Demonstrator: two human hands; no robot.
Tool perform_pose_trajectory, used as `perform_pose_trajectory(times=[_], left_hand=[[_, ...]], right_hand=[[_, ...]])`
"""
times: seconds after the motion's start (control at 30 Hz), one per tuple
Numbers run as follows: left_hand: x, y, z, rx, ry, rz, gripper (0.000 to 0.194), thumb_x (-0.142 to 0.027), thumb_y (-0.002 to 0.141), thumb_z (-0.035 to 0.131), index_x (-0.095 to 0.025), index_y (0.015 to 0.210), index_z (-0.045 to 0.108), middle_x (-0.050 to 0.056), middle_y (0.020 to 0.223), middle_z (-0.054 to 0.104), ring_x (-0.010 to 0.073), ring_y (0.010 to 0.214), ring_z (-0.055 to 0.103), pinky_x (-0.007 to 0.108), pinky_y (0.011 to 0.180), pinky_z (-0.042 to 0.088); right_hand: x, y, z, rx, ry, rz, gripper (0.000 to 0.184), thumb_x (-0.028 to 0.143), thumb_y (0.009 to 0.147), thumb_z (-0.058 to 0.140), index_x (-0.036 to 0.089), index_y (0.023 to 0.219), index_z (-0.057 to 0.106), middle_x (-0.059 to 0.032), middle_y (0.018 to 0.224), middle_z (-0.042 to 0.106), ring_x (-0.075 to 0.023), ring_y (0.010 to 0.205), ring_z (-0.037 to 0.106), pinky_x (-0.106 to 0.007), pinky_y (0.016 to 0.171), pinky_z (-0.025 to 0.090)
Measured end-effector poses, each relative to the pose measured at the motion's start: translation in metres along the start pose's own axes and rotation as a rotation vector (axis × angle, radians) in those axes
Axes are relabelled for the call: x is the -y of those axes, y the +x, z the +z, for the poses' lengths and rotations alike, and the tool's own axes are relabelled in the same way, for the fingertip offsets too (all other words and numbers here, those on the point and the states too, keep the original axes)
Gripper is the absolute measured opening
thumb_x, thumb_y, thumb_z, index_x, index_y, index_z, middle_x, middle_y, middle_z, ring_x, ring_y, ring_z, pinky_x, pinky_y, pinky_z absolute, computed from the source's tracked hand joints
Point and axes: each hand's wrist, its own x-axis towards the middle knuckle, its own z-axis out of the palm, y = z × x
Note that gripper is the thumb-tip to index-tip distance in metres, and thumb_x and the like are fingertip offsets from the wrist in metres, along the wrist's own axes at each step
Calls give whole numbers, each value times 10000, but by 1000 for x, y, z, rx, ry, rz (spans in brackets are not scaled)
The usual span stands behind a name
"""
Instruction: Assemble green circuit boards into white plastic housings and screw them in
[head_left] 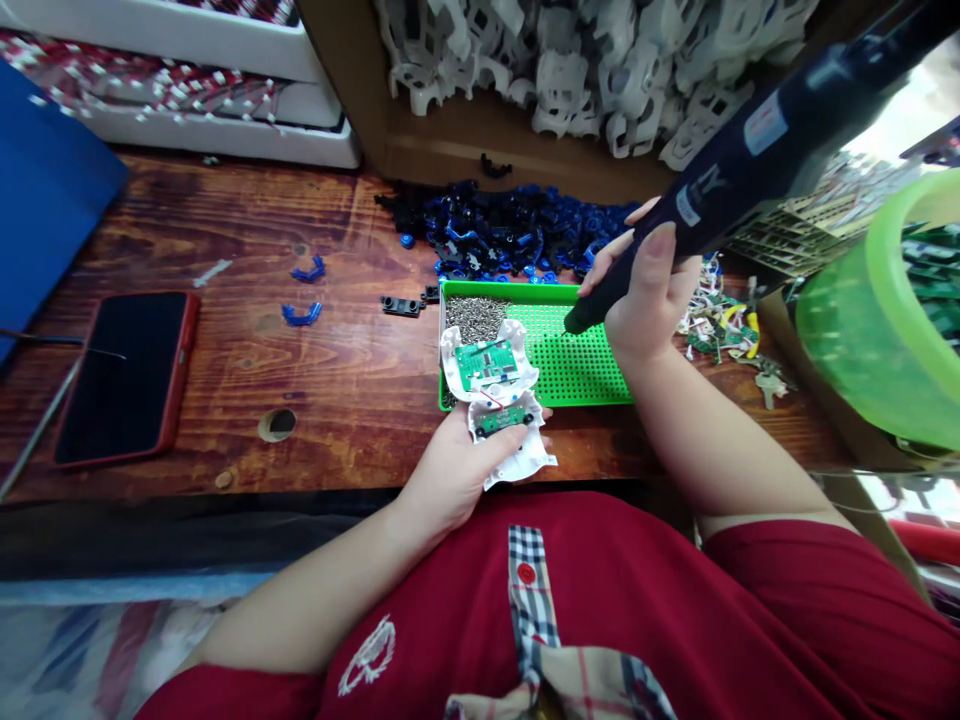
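My left hand [457, 460] is closed around a white plastic housing [525, 462] at the table's front edge, its thumb lying over a small green circuit board [501, 420]. A second white shell part with a larger green circuit board [487, 366] adjoins it, with a thin red wire between them. In my right hand [651, 290] is a dark electric screwdriver [720, 170], tilted, its tip low over the perforated part of a green tray [540, 398]. Many small screws [476, 318] fill the tray's left part, partly hidden behind the housing.
Blue and black plastic pieces [517, 230] are heaped behind the tray, below a box of white shells [562, 80]. A phone [124, 380] lies left, near two blue clips [302, 314] and a table hole [277, 425]. Right are small wired boards [720, 320] and a green bucket [862, 330].
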Motion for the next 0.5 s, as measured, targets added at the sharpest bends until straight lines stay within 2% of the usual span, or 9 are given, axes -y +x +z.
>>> perform_pose_trajectory(times=[0.27, 0.4, 0.5], left_hand=[[-1, 3, 4, 9, -8, -2, 313, -178, 721, 696, -120, 1014, 603, 97, 1049, 702, 154, 727, 673, 286, 687, 564], [0, 5, 5, 0, -34, -15, 341, -169, 718, 692, -115, 1043, 604, 104, 1085, 691, 134, 710, 660, 280, 695, 555], [1, 4, 6, 14, -47, -20, 328, -165, 705, 698, -109, 1019, 618, 95, 1008, 709, 147, 704, 663, 290, 691, 550]], right_hand=[[-1, -1, 0, 29, -36, -7, 246, 494, 892, 463, 250, 903, 491, 64, 557, 464, -62, 397, 464, -209, 372, 331], [6, 2, -1, -42, -74, 3, 288, 530, 894, 426, 245, 925, 454, 73, 512, 459, -70, 372, 446, -215, 358, 329], [21, 7, 1, -158, -47, -49, 310, 523, 900, 414, 217, 906, 466, 57, 503, 462, -75, 376, 465, -203, 333, 304]])
